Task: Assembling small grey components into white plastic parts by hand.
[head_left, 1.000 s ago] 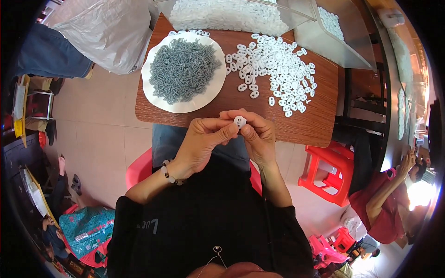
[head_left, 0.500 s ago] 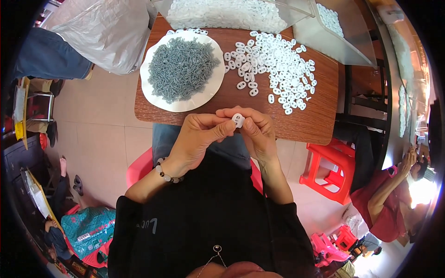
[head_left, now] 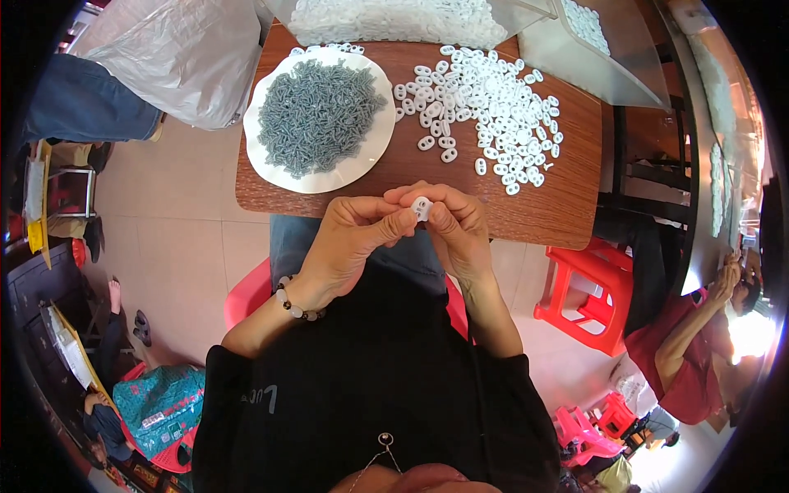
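Observation:
Between my fingertips, just off the table's near edge, is a small white oval plastic piece with two holes (head_left: 422,209). My left hand (head_left: 353,238) pinches it from the left with thumb and forefinger. From the other side, the thumb and fingers of my right hand (head_left: 460,234) close on the same piece. Fingers cover its edges. Beyond my hands a white scalloped plate (head_left: 256,156) bears a heap of small grey ridged parts (head_left: 320,115). To its right, many like white two-hole pieces (head_left: 509,115) lie loose on the brown wooden table (head_left: 394,177).
Clear-walled bins of white pieces (head_left: 403,20) stand along the table's far side. A large pale plastic bag (head_left: 181,66) is at far left. A red stool (head_left: 583,296) stands right of the table. Another person in a red top (head_left: 682,353) sits at the far right.
My fingers have turned the white piece slightly, so both its holes now show more plainly. The table view has shifted a little with my head.

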Available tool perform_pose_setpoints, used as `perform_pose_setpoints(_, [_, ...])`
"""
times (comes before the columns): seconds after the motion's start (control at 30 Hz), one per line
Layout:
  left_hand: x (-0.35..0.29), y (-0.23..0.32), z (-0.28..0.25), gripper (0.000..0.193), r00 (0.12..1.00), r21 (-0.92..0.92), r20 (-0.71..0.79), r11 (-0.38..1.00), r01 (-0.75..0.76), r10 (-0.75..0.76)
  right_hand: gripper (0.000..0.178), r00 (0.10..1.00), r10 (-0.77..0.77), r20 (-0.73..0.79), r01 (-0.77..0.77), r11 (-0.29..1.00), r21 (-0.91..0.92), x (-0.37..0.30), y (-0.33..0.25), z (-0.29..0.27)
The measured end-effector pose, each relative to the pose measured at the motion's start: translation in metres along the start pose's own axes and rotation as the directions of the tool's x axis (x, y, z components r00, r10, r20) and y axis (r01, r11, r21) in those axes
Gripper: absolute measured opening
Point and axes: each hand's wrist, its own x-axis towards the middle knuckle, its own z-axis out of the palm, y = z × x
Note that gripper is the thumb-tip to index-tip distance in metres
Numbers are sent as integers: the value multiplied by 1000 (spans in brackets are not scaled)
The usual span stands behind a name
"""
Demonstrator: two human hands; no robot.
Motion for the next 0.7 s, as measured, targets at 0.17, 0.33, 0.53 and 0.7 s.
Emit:
perform_pose_setpoints(0.17, [7,4,7,17,999,36,9,999,-35,35,37,1000,-16,-27,16,1000,-1,4,-9,-2])
perform_pose_setpoints(0.33, [24,17,36,18,994,34,85,997,-75,71,36,991,-119,-60,114,990,-85,10,-43,-14])
perform_pose_setpoints(0.53, [44,8,67,20,979,35,198,998,-47,39,40,983,-51,-176,4,966,-258,2,-81,-34])
perform_pose_setpoints(0.7, [64,-14,79,22,973,-81,199,991,-106,121,40,965,-59,-254,-26,947,-320,1,-90,-43])
